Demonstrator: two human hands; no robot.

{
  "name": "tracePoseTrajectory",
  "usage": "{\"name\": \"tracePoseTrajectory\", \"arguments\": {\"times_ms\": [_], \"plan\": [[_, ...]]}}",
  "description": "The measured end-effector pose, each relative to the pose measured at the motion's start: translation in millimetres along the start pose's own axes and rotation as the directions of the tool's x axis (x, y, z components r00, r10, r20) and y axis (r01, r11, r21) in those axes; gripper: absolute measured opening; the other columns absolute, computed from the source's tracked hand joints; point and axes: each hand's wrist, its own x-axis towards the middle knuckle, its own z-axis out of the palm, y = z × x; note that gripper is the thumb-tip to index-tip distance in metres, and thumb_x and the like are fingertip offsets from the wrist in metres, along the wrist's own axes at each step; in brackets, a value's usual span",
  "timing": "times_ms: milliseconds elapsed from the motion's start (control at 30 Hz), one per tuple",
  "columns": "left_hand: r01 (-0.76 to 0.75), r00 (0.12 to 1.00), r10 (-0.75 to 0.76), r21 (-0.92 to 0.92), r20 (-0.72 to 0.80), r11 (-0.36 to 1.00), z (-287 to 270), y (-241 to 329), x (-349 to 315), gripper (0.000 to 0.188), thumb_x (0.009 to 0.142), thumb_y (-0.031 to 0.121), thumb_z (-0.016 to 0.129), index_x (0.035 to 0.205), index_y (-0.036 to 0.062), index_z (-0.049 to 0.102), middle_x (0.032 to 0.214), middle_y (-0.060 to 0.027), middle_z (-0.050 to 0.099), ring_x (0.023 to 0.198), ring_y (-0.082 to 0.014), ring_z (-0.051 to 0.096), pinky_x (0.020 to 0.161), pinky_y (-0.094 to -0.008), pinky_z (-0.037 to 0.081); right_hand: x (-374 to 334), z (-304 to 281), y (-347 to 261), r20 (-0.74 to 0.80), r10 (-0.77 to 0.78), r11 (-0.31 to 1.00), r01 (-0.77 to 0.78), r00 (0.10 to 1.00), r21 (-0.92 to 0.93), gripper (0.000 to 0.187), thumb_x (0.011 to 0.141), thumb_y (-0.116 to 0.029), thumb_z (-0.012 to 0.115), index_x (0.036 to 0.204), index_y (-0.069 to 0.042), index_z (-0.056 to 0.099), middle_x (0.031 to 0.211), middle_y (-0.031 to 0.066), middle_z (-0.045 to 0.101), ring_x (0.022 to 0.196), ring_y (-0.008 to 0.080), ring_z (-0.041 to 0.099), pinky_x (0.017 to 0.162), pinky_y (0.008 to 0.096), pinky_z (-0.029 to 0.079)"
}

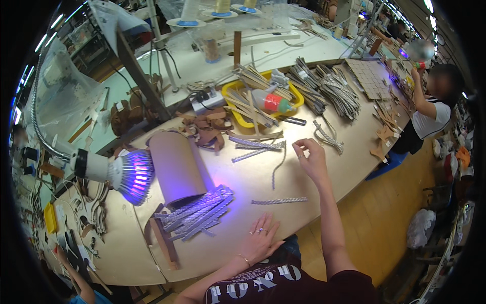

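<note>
My left hand (259, 239), with a ring and a bracelet, lies flat with fingers spread at the table's near edge. Just beyond its fingertips rests a single grey braided strap (279, 201). My right hand (311, 158) is raised over the table, thumb and fingertips pinched together; whatever they hold, if anything, I cannot make out. Left of it lie a few grey braided straps (255, 147), with a thin braided strip (278, 167) trailing toward me. A pile of braided straps (198, 213) lies under purple light in front of a brown cardboard cylinder (177, 164).
A lit lamp (132, 175) on a bendable arm hangs at left. Behind my hands stands a yellow tray (243, 120) holding strips and a red-labelled squeeze bottle (276, 103). Strap bundles (338, 93) and brown scraps (205, 126) lie around. Another person (430, 111) works at right.
</note>
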Motion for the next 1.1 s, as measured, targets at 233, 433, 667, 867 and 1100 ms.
{"name": "tracePoseTrajectory", "arguments": {"times_ms": [233,433,667,867,1100], "plan": [[-0.008,0.999,0.002,-0.127,-0.049,0.992,9,-9,-3,0.051,0.093,0.039,0.062,0.132,0.0077,0.055,0.146,-0.0194,0.043,0.139,-0.0356,0.037,0.112,-0.0503,0.032,66,61,-57,-0.041,-0.153,0.972,0.143,0.987,-0.186,0.02,0.091,-0.024,0.066,0.098,-0.005,0.067,0.093,0.0109,0.065,0.088,0.0304,0.063,0.078,0.0427,0.048],[-0.068,0.995,0.05,-0.208,-0.091,0.976,15,-17,-6,0.041,0.093,0.033,0.061,0.128,0.0103,0.058,0.143,-0.0167,0.046,0.139,-0.0352,0.037,0.111,-0.0501,0.032,113,100,-74,-0.033,-0.037,0.927,0.022,0.999,-0.375,0.034,0.088,-0.037,0.068,0.099,-0.005,0.068,0.095,0.0135,0.065,0.091,0.0331,0.064,0.077,0.0448,0.049],[-0.124,0.989,0.063,-0.528,-0.131,0.84,-6,-26,-8,0.033,0.092,0.022,0.064,0.122,0.0099,0.062,0.128,-0.0108,0.061,0.127,-0.0264,0.053,0.109,-0.0449,0.038,122,96,-100,-0.122,-0.136,0.991,0.137,0.983,0.0,0.023,0.089,-0.024,0.07,0.097,-0.002,0.07,0.079,0.0081,0.067,0.072,0.0197,0.063,0.066,0.0329,0.049],[0.016,0.829,-0.318,-0.55,-0.459,0.835,-108,-36,0,0.023,0.089,0.014,0.068,0.11,0.0058,0.07,0.108,-0.0122,0.071,0.1,-0.0281,0.068,0.09,-0.037,0.052,33,39,-154,0.074,-0.169,0.891,0.12,0.983,0.437,0.017,0.092,-0.014,0.067,0.096,0.003,0.069,0.069,0.004,0.061,0.06,0.0074,0.052,0.056,0.0249,0.043],[-0.053,0.676,-0.545,-0.77,-0.496,0.635,-167,-51,29,0.019,0.087,0.004,0.07,0.105,0.0005,0.07,0.101,-0.0097,0.07,0.087,-0.0152,0.065,0.08,-0.0288,0.051,-46,17,-187,0.591,-0.281,0.821,-0.13,0.756,0.556,0.019,0.095,-0.015,0.064,0.099,0.002,0.069,0.074,0.0052,0.065,0.066,0.0089,0.056,0.061,0.0273,0.047]]}}
